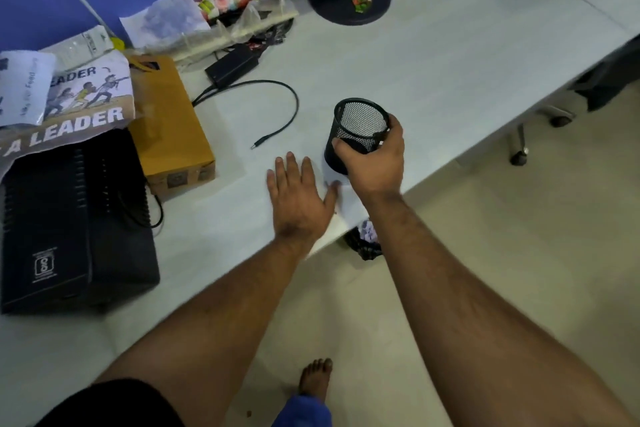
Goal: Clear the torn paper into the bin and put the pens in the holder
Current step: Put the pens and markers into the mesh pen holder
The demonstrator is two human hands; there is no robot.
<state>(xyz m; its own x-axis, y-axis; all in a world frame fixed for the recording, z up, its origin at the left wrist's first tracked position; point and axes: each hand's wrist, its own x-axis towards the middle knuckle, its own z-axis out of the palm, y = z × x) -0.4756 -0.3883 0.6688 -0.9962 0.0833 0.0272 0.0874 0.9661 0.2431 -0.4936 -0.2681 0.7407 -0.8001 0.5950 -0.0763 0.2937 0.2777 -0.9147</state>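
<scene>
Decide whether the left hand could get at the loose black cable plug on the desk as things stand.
Probably yes: the left hand lies flat and empty, and the bare white desk between it and the black cable plug holds nothing.

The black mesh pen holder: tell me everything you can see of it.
The pen holder is a round cup of black wire mesh with a solid black rim and a darker band at its base. It looks empty: light shows through the mesh and no pens stand in it. It tilts, mouth leaning away from the person, near the front edge of the pale desk. The right hand grips it from the near side, fingers curled round its wall. Whether its base touches the desk is hidden.
</scene>
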